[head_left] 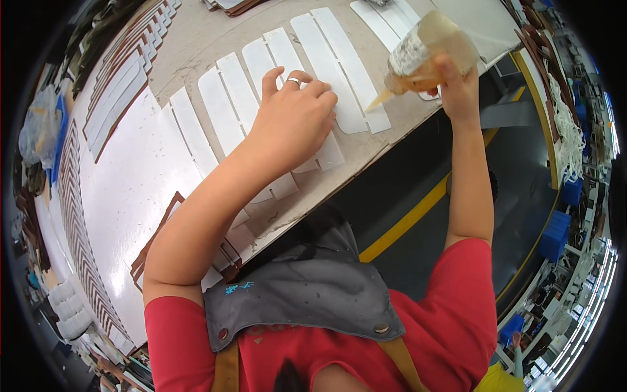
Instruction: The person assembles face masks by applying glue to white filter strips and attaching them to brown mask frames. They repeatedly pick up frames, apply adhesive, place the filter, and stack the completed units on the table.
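Nozzled bottle (436, 49), tilted toward white strips (321, 59) on the table (215, 40), gripped by the right hand (460, 90); left hand (294, 114) bent over strips, whether pinching cannot be told.

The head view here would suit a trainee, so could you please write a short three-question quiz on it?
1. Which hand holds the bottle? (a) left (b) right
2. True or false: there is a ring on the left hand.
3. What colour are the strips beneath that hand?

Key: 1. b, the right hand; 2. true; 3. white.
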{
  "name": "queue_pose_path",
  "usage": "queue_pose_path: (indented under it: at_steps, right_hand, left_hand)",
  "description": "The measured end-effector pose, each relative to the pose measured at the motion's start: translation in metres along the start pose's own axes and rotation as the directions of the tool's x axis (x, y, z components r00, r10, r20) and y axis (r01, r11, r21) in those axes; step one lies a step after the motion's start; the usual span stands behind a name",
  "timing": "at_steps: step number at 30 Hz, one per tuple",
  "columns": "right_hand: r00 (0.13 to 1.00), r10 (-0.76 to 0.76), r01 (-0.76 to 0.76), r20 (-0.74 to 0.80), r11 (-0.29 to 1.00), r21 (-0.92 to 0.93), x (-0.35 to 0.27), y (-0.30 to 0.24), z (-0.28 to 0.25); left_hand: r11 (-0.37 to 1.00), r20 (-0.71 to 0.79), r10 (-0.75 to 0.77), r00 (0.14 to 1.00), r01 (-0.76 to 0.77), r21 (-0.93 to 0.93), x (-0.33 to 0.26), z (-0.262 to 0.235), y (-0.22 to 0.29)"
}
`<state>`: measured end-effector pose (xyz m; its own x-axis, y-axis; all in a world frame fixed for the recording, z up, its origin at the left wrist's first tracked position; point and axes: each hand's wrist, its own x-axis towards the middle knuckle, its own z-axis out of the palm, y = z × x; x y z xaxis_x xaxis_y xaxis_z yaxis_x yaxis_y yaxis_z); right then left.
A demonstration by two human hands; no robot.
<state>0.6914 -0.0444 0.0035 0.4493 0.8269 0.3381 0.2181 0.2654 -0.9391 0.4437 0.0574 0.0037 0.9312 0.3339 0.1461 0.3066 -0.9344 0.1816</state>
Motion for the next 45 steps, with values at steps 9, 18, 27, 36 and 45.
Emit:
queue_pose_path:
  at_steps: [9,18,27,36,45]
  right_hand:
    - [0.973,-0.231,0.232,0.024,0.960,-0.158,-0.050,-0.032,0.001]
    - [0.924,-0.321,0.288,-0.208,0.941,-0.176,-0.039,-0.023,-0.021]
    - [0.935,-0.347,0.345,-0.073,0.938,-0.037,0.093,0.029,0.051]
    - [0.950,-0.311,0.310,-0.013,0.950,-0.046,0.113,0.045,0.052]
    - [0.962,-0.197,0.177,-0.186,0.977,-0.123,0.093,0.036,0.038]
  left_hand:
    - [1.000,-0.003,-0.004,1.000,0.004,0.013,0.001,0.000,0.001]
    - [1.000,0.026,-0.019,0.999,0.019,-0.006,0.001,-0.001,0.001]
    - [1.000,0.018,-0.011,1.000,0.011,-0.015,0.001,0.000,-0.001]
    - [1.000,0.031,-0.019,0.999,0.020,-0.017,0.001,0.001,-0.002]
    - [0.998,-0.011,-0.024,1.000,0.024,-0.051,0.000,0.004,-0.002]
